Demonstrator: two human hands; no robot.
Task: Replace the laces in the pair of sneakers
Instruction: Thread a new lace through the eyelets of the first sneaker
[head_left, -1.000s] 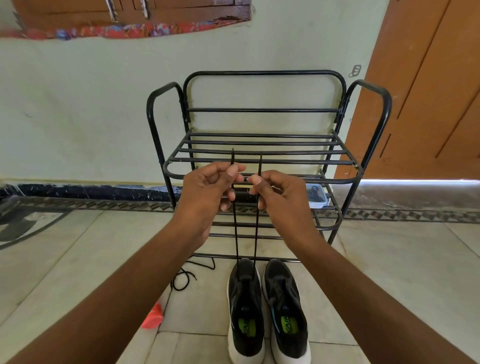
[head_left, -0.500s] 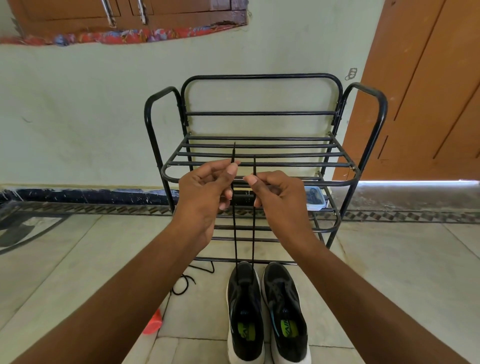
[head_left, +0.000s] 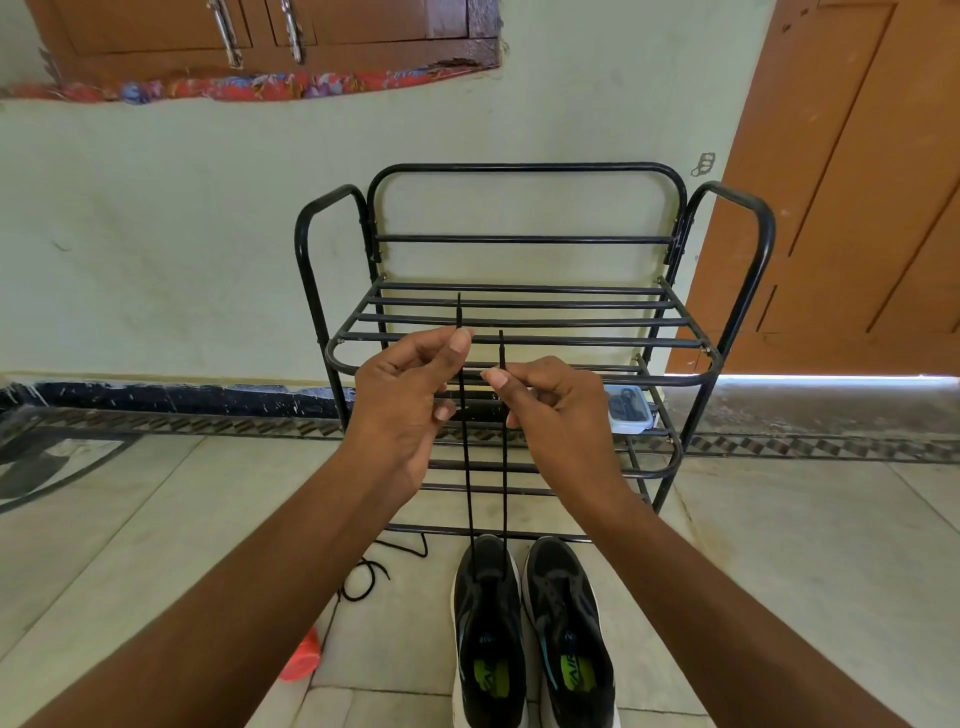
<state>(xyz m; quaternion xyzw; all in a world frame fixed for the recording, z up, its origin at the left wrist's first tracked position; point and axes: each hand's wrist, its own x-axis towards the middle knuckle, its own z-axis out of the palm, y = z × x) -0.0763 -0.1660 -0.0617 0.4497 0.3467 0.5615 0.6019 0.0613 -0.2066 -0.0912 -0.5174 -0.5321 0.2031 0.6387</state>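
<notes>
A person's left hand (head_left: 402, 400) and right hand (head_left: 553, 405) each pinch one end of a thin black lace (head_left: 467, 467), pulled taut up from the left black mesh sneaker (head_left: 487, 629) on the tiled floor's near edge. The left end stands higher than the right, so uneven pulling could leave lopsided lengths, or a slipped pinch could drop an end.

Black lace (head_left: 467, 467) rises taut from left sneaker (head_left: 488, 634).

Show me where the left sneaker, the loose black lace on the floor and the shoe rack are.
left sneaker (head_left: 488, 629), head view, on its black upper beside the tongue.
loose black lace (head_left: 363, 579), head view, on the coiled loop lying on the tiles.
shoe rack (head_left: 519, 341), head view, on the top shelf's front bar.
</notes>
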